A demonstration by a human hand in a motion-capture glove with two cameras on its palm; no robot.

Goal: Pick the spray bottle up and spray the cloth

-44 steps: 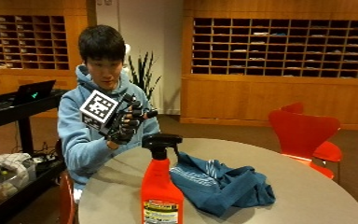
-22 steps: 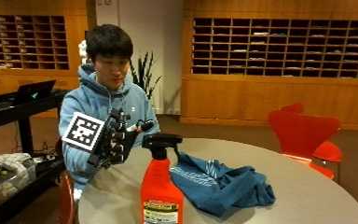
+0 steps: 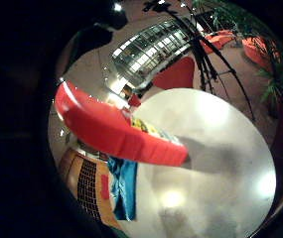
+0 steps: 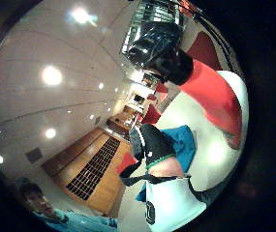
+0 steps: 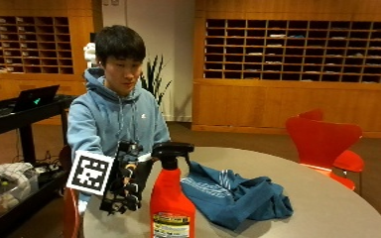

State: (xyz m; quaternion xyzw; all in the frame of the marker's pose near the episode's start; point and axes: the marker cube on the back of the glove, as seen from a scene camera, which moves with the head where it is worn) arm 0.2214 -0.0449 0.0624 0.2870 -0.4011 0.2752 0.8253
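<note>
A red spray bottle [image 5: 170, 201] with a black trigger head stands upright at the front of the round table [image 5: 322, 208]. Just behind and beside it lies a crumpled blue cloth [image 5: 236, 194]. My gloved right hand [image 5: 126, 184] hangs close beside the bottle, on the side away from the cloth, palm turned towards it. The fingers are relaxed and hold nothing, and a small gap shows between hand and bottle. The little finger side palm view has the bottle [image 3: 116, 131] large and close, with the cloth [image 3: 123, 188] beyond. The thumb side palm view shows the bottle [image 4: 210, 92] and the cloth [image 4: 183, 140].
A red chair [image 5: 326, 141] stands at the table's far right side. A black cart [image 5: 19, 124] with a laptop and clutter stands beside the person. Bare tabletop lies to the right of the cloth.
The gloved hand has come down from chest height to table level and closer to the bottle. Bottle and cloth have not moved.
</note>
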